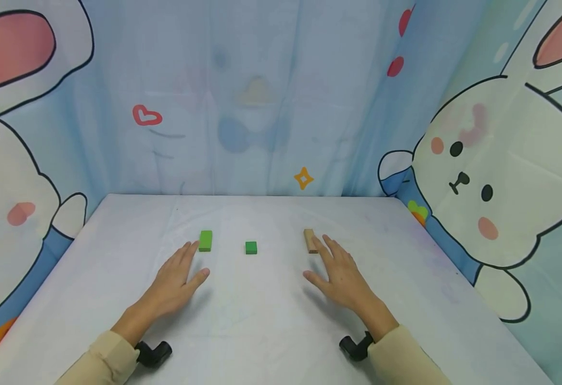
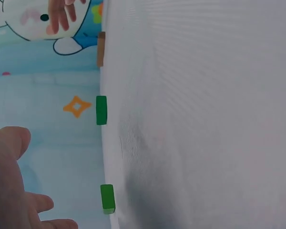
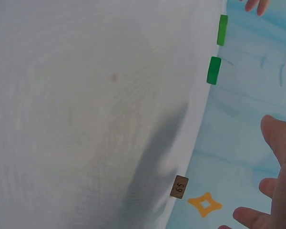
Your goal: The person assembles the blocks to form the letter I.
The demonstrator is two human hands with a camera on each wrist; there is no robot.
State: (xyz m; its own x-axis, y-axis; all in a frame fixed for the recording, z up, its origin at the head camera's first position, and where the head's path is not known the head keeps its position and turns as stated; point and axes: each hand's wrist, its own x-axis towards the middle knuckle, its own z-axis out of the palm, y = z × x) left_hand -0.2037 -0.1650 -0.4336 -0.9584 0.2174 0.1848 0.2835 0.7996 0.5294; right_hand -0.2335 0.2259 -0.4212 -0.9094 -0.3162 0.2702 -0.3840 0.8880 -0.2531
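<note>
Both hands hover over a white table with nothing in them. My left hand (image 1: 172, 286) has its fingers stretched forward and its thumb apart, the fingertips beside a light green block (image 1: 206, 241) in the head view. My right hand (image 1: 343, 280) is spread as well; its fingertips overlap the near end of a bare wooden block (image 1: 310, 241). Between the hands, farther forward, sits a small dark green block (image 1: 251, 247). In the right wrist view the wooden block (image 3: 179, 187) shows the number 65 on its end.
The white-covered table (image 1: 261, 331) ends at a light blue curtain (image 1: 261, 96) printed with rabbits, a heart and a star. A black wrist mount (image 1: 153, 354) sits at the left cuff, another mount (image 1: 356, 346) at the right.
</note>
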